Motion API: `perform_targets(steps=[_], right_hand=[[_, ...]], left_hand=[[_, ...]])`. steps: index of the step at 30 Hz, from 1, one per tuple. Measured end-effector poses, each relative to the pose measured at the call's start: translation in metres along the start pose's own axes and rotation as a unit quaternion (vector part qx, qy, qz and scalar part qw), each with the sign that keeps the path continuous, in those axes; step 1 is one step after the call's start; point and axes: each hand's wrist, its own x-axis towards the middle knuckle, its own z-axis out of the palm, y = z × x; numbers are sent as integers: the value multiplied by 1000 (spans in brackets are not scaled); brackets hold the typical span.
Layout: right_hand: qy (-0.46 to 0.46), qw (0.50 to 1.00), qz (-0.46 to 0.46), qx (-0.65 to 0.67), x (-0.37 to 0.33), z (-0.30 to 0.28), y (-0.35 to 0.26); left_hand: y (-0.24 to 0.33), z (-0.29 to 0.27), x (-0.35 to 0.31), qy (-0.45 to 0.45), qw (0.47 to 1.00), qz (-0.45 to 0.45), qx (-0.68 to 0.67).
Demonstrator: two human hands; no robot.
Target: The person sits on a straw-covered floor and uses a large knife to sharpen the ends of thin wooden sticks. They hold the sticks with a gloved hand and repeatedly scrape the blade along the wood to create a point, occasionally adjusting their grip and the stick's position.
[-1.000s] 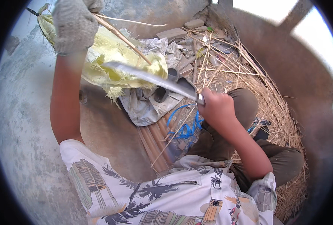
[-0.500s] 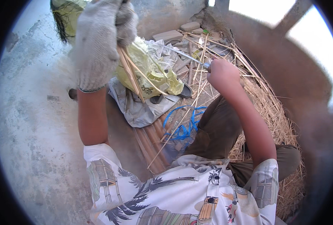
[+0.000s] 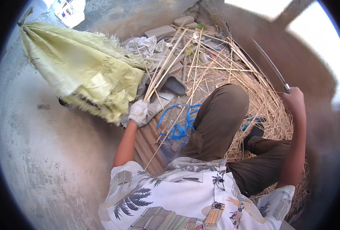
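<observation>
My left hand [image 3: 138, 112], in a pale knitted glove, is closed around the lower end of several thin bamboo strips [image 3: 160, 74]. They fan up and away from it, past a dark sandal [image 3: 175, 86]. A frayed yellow-green woven sack [image 3: 85, 61] hangs just left of that hand, tied at its far top corner. Out to the right, my bare right hand [image 3: 294, 101] grips a long, narrow-bladed knife [image 3: 272, 64]. Its blade points up and away to the left, apart from the strips.
Straw-like shavings [image 3: 271, 115] and loose strips cover the floor around my bent knee [image 3: 227, 111]. Blue plastic strapping [image 3: 179, 130] lies by a brown corrugated sheet [image 3: 150, 145]. Bricks and rubble [image 3: 162, 31] sit in the far corner. Walls stand close on both sides.
My left hand has come down toward me with the strips, from high on the left. My right hand has swung out right with the knife. The yellow sack now spreads across the left.
</observation>
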Motion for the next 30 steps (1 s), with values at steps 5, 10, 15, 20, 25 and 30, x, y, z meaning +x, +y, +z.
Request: perform_targets(steps=[5,10,15,20,25,30], right_hand=[[10,978,97,186,-41,-19,61],[-13,895,169,412,-66,-8,65],[-28,858,177,482,-76,-8,58],[-43,833,180,522,-78,-5,58],[-39,831,192,521,-83,-3,52],[-56,824,191,530,-84,1,52]], left_hand=[[13,60,-79,36,968,-213,-124],[95,71,-82,32,989,-119,-82],[147,77,-27,10,1000,-11,15],[141,156,36,-107,987,-110,-54],[164,147,36,-183,948,-226,-127],[145,113,17,275,941,-199,11]])
